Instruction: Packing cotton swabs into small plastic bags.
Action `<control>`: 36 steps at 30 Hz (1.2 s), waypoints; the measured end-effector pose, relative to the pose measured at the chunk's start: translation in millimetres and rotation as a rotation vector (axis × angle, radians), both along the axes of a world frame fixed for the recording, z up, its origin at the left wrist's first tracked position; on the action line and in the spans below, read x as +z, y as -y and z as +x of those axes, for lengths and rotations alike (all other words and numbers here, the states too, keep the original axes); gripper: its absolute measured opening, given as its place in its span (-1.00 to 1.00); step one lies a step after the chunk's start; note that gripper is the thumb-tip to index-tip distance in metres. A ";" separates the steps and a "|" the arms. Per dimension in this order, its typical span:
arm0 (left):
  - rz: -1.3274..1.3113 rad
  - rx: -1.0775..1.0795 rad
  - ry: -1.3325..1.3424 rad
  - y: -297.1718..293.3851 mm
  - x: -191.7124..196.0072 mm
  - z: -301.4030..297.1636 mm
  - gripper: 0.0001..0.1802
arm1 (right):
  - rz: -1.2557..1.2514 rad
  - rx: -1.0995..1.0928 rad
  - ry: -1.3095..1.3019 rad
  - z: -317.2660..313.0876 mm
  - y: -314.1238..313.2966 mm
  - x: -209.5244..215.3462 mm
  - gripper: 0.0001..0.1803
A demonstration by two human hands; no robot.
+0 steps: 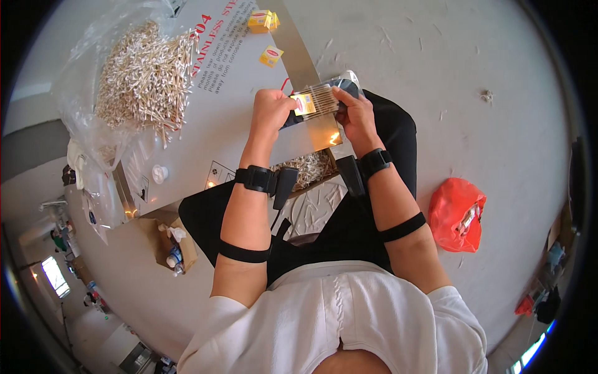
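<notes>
Over the near right corner of the table, both hands hold a flat row of cotton swabs (323, 98) lying side by side. At its left end sits a small yellow card (304, 105). My left hand (272, 113) is closed, its thumb at the card's edge. My right hand (356, 116) grips the other end, thumb on top. Clear plastic shows beyond the right fingers, with something dark I cannot make out under it. To the left, a large heap of loose cotton swabs (142, 78) spills from a clear plastic bag (81, 84).
More yellow cards (271, 56) and a small yellow stack (261, 21) lie on the metal-topped table (218, 124). A white cap-like piece (160, 173) is near its front edge. Below are a box of swabs (308, 169), a cardboard box (163, 246) and a red bag (451, 209).
</notes>
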State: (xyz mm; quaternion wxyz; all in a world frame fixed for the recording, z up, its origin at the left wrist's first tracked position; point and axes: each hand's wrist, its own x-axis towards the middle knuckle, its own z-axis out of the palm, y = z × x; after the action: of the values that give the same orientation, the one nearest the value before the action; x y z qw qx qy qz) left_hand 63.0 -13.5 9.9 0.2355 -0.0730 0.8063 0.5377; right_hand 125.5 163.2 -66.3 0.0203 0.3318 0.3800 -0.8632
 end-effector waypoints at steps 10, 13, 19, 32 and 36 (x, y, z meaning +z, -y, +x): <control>-0.082 -0.002 -0.116 -14.8 -21.5 3.7 -0.81 | 0.023 -0.134 0.015 -3.1 10.6 6.8 -0.74; -0.234 -0.004 -0.178 -20.8 -21.7 7.4 -0.80 | 0.014 -0.124 0.000 -2.8 10.5 7.5 -0.72; -0.513 -0.079 -0.206 -31.1 -11.1 10.2 -0.75 | 0.035 -0.097 0.014 -1.3 9.0 5.8 -0.76; -0.843 -0.351 -0.742 -2.4 -37.1 71.2 -0.07 | -0.027 -0.210 -0.040 -2.8 17.5 15.9 -0.79; -0.865 -0.322 -0.728 -17.8 -37.9 74.7 -0.05 | -0.008 -0.269 -0.059 -5.1 20.7 15.0 -0.85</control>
State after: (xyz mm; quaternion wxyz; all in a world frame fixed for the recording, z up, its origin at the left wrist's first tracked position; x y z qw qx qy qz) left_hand 137.7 4.3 -28.1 -0.0291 0.1501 0.9824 0.1078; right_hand 120.4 142.5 -51.3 -0.1054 0.3544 0.3291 -0.8689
